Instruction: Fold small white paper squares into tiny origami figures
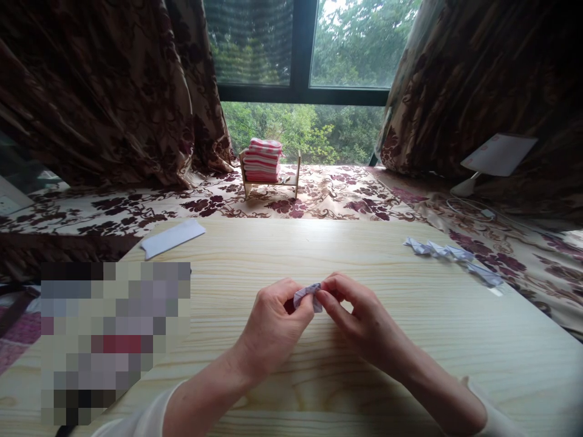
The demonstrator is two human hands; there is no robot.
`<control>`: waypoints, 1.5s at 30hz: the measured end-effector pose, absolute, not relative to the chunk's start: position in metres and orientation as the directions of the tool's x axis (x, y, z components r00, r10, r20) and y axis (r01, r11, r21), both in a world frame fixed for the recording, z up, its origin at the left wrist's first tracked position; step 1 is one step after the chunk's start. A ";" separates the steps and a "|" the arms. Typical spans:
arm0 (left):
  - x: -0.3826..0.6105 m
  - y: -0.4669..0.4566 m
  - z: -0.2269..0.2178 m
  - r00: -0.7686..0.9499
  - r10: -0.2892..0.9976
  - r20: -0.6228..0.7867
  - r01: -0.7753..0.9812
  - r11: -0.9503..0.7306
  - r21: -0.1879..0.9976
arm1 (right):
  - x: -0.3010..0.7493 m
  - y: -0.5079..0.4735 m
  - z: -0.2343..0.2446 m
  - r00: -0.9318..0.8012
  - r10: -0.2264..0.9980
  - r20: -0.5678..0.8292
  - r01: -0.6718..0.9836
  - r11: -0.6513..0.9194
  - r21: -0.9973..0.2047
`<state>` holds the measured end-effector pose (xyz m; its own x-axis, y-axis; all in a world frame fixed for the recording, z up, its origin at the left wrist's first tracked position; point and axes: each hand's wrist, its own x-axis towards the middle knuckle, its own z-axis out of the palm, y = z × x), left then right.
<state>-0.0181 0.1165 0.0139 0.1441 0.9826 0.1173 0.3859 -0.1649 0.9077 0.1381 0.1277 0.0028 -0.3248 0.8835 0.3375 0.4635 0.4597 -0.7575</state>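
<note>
Paper piece [306, 294] was held above the middle of the counter [246, 249], pinched at opposite sides by left hand [273, 321] and right hand [359, 306], apparently so that it was steadied evenly. Folded paper pieces [458, 254] were lined along the counter's right edge, flat paper [173, 238] at its far left, seemingly leaving working room.

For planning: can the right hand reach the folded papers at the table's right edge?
Probably yes: nothing visible stands between the right hand and the folded papers, though it holds the paper piece.
</note>
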 end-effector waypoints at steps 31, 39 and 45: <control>-0.025 0.124 0.017 0.259 0.959 -0.114 0.047 0.106 0.993 | 0.140 0.126 0.002 -0.354 0.717 0.600 0.375 0.697 -0.612; -0.024 0.125 0.020 0.202 0.974 -0.099 0.025 0.096 0.995 | 0.138 0.127 -0.001 -0.364 0.681 0.635 0.387 0.731 -0.562; -0.025 0.126 0.023 0.195 0.972 -0.130 0.020 0.128 0.992 | 0.140 0.127 -0.001 -0.414 0.646 0.641 0.435 0.759 -0.484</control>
